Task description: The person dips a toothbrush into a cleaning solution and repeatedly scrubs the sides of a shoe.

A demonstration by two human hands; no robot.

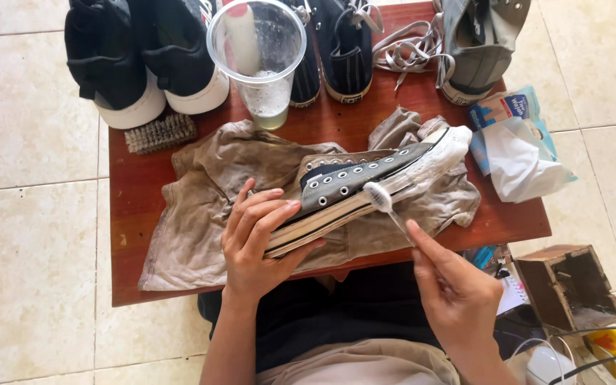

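Two hands of mine are busy over a small red table (137, 207). My left hand (258, 239) is curled around the heel end of a grey sneaker (365, 182), fingers wrapped over its upper and thumb under the sole, holding it on its side with the soapy white toe pointing away to the right. My right hand (454, 285) pinches the handle of a toothbrush (383, 199), fingers closed tight on it, the bristle head touching the white sole edge near the middle of the shoe. Under the sneaker lies a stained beige cloth (201, 207), spread across the table. Beyond it stand a clear plastic cup (258, 53) with foamy water, a scrub brush (160, 133) to its left, and more shoes (144, 57) along the far edge. A tissue pack (515, 142) sits at the right edge.
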